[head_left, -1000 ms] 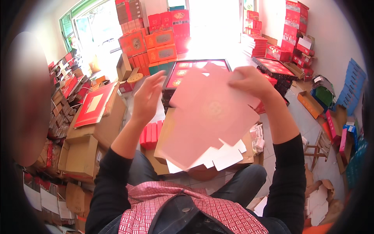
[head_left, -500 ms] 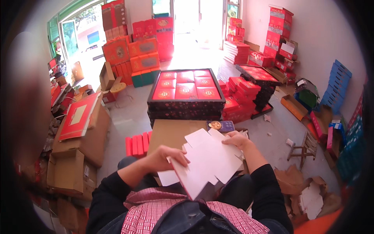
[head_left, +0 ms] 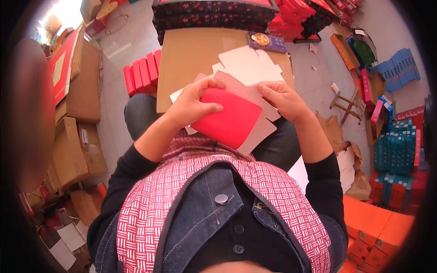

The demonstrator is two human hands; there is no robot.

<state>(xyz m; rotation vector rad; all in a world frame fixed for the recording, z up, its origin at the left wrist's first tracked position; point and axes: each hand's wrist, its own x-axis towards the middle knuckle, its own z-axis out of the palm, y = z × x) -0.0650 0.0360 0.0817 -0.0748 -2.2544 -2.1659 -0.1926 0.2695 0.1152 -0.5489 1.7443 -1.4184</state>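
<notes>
A die-cut cardboard box blank [head_left: 227,118] is held up over my lap, its glossy red face partly showing and pale flaps at its edges. My left hand [head_left: 195,102] grips its left edge between thumb and fingers, the thumb across the red face. My right hand [head_left: 281,99] pinches the pale flap at the upper right. Just beyond them another white blank [head_left: 243,66] lies on a brown cardboard carton [head_left: 191,50]. A purple case with a round gold ornament [head_left: 266,42] rests on the carton's far right corner.
Small red boxes [head_left: 143,73] stand in a row left of the carton. Behind it is a dark patterned tray [head_left: 214,16]. Large brown cartons [head_left: 78,86] flank me on the left; a small wooden stool [head_left: 348,107] and orange boxes [head_left: 378,227] are on the right.
The view has tilted downward. The blank in my hands now shows its red face where white showed before. A white blank is now visible on the carton beyond it.
</notes>
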